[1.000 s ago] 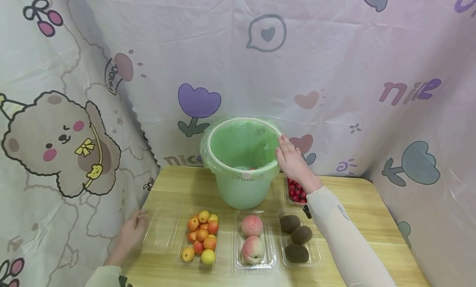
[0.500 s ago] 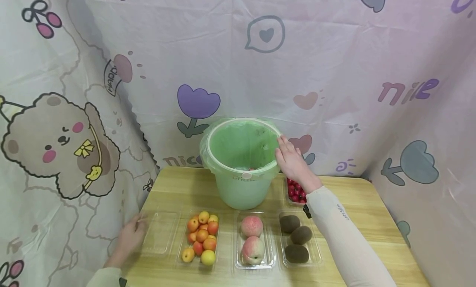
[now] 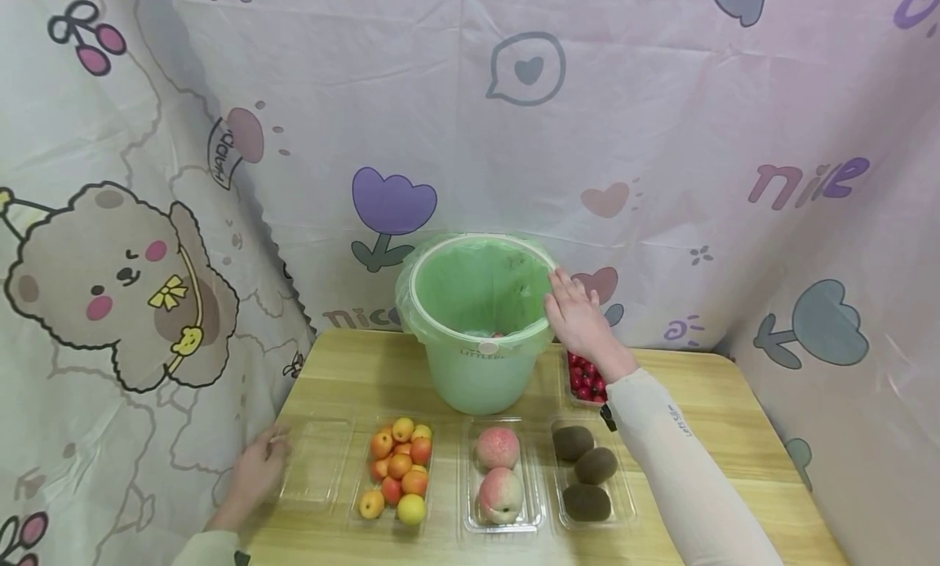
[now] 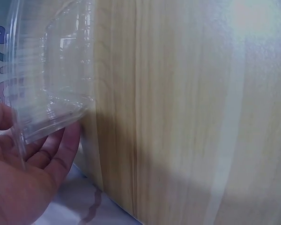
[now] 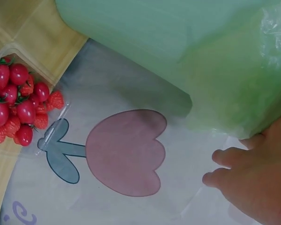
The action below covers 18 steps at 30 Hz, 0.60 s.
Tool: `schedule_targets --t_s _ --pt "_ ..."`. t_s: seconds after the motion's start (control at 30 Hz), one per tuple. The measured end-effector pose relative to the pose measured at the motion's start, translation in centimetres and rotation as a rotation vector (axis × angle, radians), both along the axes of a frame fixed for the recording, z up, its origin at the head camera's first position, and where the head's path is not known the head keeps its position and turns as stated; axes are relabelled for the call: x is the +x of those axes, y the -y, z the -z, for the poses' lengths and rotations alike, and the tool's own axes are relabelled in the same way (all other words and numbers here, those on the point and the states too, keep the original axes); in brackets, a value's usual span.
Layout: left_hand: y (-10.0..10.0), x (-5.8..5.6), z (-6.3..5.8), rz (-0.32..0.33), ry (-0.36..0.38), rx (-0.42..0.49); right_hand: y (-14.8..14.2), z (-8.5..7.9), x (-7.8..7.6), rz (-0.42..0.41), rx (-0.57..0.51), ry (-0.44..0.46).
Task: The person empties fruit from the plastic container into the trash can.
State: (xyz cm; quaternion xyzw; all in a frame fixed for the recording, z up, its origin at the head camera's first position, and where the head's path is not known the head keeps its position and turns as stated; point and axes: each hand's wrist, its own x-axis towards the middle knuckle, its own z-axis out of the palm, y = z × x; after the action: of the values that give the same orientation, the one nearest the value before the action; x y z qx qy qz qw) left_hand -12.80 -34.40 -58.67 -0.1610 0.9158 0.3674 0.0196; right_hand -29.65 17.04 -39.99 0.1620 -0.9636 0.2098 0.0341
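Well left of the bucket (image 3: 481,382), the left hand (image 3: 257,468) pinched a clear container (image 3: 317,462), long axis front-to-back; the right hand (image 3: 580,317), nearer, touched the bucket, fingers straight.

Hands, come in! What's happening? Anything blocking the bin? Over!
Left hand pinches clear plastic container. Right hand rests against bag-lined green bin. Nothing covers bin's mouth.

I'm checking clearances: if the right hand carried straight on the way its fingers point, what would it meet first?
Most likely the green bucket, at its rim, which the right hand appears to touch, though depth there is unclear.
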Motion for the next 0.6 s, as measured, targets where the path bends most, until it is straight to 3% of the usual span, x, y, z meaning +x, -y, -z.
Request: schedule_targets --t_s 0.23,0.6 --pt "0.38 0.38 0.44 0.002 -0.03 -0.022 0.01 -0.51 0.13 0.01 0.071 0.013" --pt "0.93 0.68 -0.07 0.017 0.02 -0.034 0.08 -0.91 0.3 0.018 0.099 0.032"
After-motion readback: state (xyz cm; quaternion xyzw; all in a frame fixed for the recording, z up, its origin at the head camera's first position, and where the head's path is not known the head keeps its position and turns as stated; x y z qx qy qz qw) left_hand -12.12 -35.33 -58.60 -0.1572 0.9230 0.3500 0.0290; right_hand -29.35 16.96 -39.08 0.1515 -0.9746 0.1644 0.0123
